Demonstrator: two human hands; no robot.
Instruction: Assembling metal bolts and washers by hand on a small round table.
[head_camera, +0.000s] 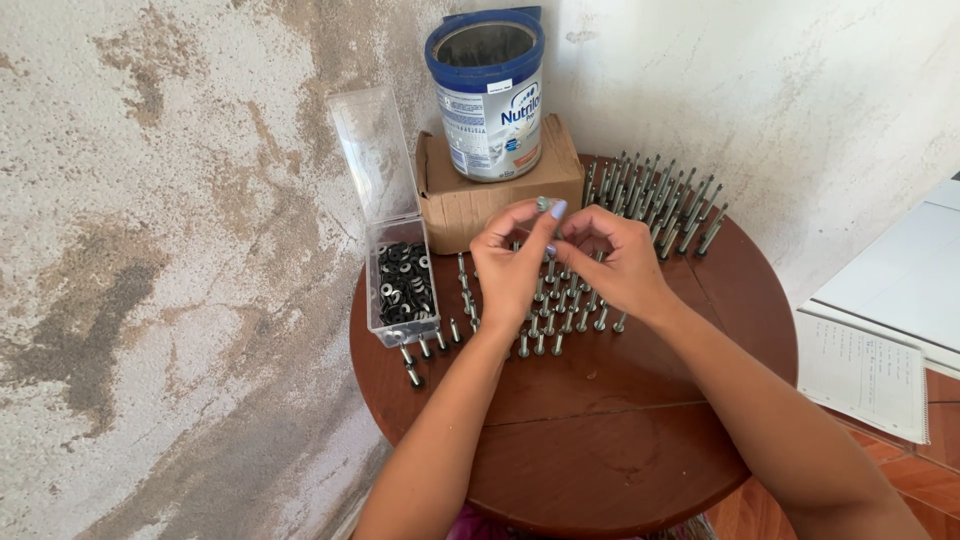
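Screw (543, 205) between fingertips of left hand (508, 268) and right hand (618, 266).

My left hand (512, 268) and right hand (615, 262) meet over the standing screws (545, 325) on the round worktop (600, 440), pinching one small screw (543, 204) between fingertips. Left of the standing screws sits my open clear box of black washers (404, 288); behind them, a blue-rimmed tin (490, 95) stands on a cardboard box (460, 205).
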